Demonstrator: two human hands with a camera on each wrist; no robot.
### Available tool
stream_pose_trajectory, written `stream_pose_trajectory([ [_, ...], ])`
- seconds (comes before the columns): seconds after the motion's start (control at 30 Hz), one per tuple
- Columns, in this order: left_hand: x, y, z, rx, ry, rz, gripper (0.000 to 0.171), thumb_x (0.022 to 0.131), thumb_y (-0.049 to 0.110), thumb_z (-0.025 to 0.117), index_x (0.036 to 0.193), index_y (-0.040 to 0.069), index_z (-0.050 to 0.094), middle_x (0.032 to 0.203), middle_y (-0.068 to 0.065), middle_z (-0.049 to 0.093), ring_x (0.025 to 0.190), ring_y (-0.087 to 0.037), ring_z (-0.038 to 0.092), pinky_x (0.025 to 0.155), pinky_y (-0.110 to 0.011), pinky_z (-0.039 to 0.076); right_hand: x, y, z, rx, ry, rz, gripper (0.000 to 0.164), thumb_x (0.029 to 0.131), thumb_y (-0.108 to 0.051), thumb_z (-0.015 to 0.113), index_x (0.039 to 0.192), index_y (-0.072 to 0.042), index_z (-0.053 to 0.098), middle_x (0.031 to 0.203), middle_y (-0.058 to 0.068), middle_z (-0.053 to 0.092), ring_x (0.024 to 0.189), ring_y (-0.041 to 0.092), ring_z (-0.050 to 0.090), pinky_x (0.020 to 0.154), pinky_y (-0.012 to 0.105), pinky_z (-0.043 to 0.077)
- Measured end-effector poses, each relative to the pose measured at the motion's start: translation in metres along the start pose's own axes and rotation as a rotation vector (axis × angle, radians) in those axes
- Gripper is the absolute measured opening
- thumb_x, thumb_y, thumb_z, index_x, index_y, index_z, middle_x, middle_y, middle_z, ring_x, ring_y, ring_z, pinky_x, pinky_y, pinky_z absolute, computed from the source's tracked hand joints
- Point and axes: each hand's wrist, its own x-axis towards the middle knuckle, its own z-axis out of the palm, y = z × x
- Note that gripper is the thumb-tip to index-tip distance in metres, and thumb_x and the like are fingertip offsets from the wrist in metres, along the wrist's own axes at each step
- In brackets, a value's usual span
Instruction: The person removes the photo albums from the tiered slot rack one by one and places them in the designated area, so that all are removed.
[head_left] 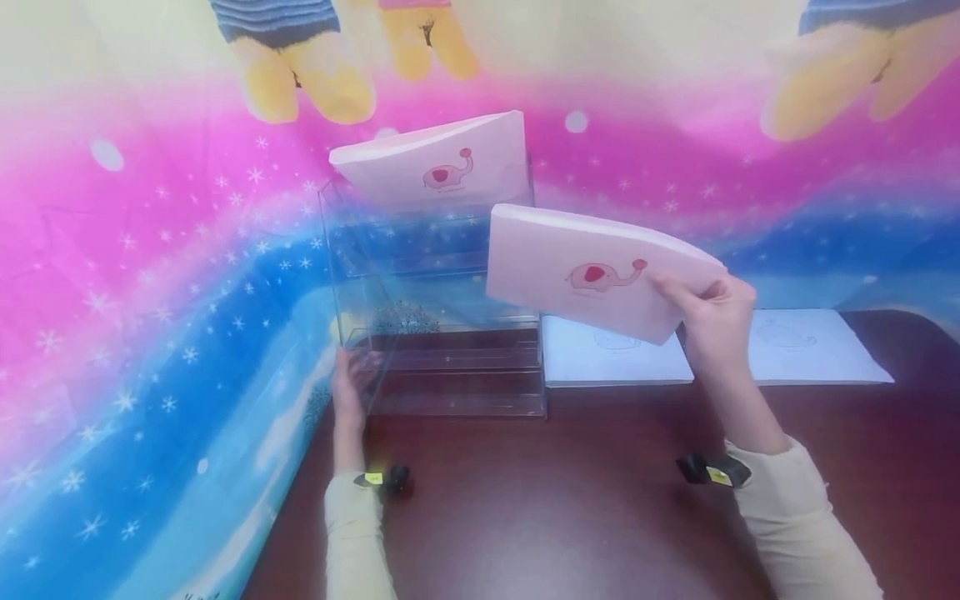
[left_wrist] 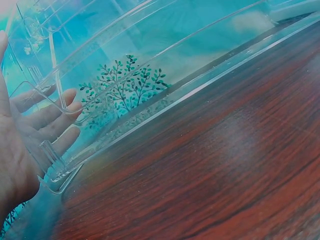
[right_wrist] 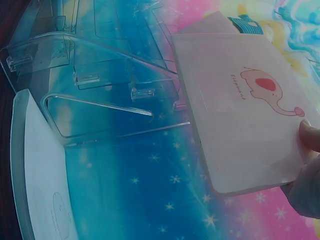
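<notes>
Dark wood surface (head_left: 570, 500), pastel backdrop. Right hand (head_left: 716, 321) pinches pink elephant booklet (head_left: 592, 271) in air beside clear acrylic rack (head_left: 442, 333); left hand (head_left: 348, 387), fingers flat, steadies rack's side. Best approach, judging: keep booklet level, align its edge over a free slot.

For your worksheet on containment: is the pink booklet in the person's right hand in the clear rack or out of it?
Out. The right hand holds the booklet in the air beside the rack, in none of its tiers.
</notes>
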Motion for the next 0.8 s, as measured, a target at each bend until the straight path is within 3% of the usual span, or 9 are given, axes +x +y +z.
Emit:
stream_pose_trajectory([
  [0.07, 0.003, -0.004, -0.001, 0.018, 0.019, -0.014, 0.07, 0.113, 0.051, 0.025, 0.144, -0.008, 0.047, 0.13, -0.022, 0.065, 0.124, -0.037, 0.058, 0.116, -0.048, 0.039, 0.001, 0.0, -0.003, -0.01, 0.023, -0.009, 0.038, 0.082, 0.002, 0.087, 0.118, 0.005, 0.075, 0.105, 0.011, 0.077, 0.098, 0.023, 0.074, 0.077, 0.026, 0.061],
  [0.23, 0.005, -0.006, -0.002, 0.048, 0.026, -0.017, 0.073, 0.112, 0.054, 0.024, 0.145, -0.007, 0.046, 0.139, -0.028, 0.058, 0.128, -0.04, 0.055, 0.116, -0.046, 0.039, 0.004, -0.002, -0.013, -0.106, 0.104, -0.027, 0.031, 0.081, 0.001, 0.087, 0.111, 0.001, 0.079, 0.094, 0.004, 0.077, 0.089, 0.018, 0.073, 0.07, 0.02, 0.06],
  [0.4, -0.006, 0.009, 0.005, 0.036, -0.017, 0.017, 0.071, 0.114, 0.047, 0.023, 0.145, -0.013, 0.042, 0.142, -0.04, 0.049, 0.131, -0.051, 0.048, 0.118, -0.052, 0.036, 0.008, -0.002, -0.023, -0.062, 0.147, -0.011, 0.032, 0.082, 0.004, 0.085, 0.113, 0.001, 0.078, 0.093, 0.005, 0.076, 0.088, 0.018, 0.072, 0.067, 0.022, 0.06],
  [0.53, -0.012, 0.018, 0.009, 0.039, -0.026, 0.006, 0.071, 0.113, 0.047, 0.023, 0.146, -0.014, 0.041, 0.142, -0.04, 0.048, 0.133, -0.051, 0.047, 0.118, -0.053, 0.035, 0.01, -0.003, -0.032, -0.168, 0.206, 0.038, 0.033, 0.085, -0.005, 0.084, 0.118, -0.006, 0.078, 0.097, 0.002, 0.076, 0.087, 0.013, 0.072, 0.063, 0.02, 0.059],
  [0.67, -0.007, 0.011, 0.006, 0.024, -0.027, 0.002, 0.072, 0.113, 0.048, 0.022, 0.147, -0.013, 0.041, 0.144, -0.04, 0.046, 0.134, -0.053, 0.045, 0.118, -0.053, 0.034, 0.013, -0.006, -0.039, -0.236, 0.247, 0.087, 0.032, 0.088, -0.012, 0.082, 0.12, -0.01, 0.077, 0.101, 0.002, 0.074, 0.082, 0.01, 0.073, 0.059, 0.02, 0.059],
  [0.8, -0.001, 0.0, 0.001, 0.025, -0.001, 0.001, 0.071, 0.113, 0.05, 0.022, 0.146, -0.009, 0.045, 0.142, -0.037, 0.05, 0.132, -0.049, 0.048, 0.118, -0.049, 0.036, 0.016, -0.011, -0.045, -0.217, 0.275, 0.145, 0.033, 0.088, -0.012, 0.083, 0.12, -0.009, 0.076, 0.103, 0.004, 0.073, 0.079, 0.01, 0.073, 0.057, 0.022, 0.059],
])
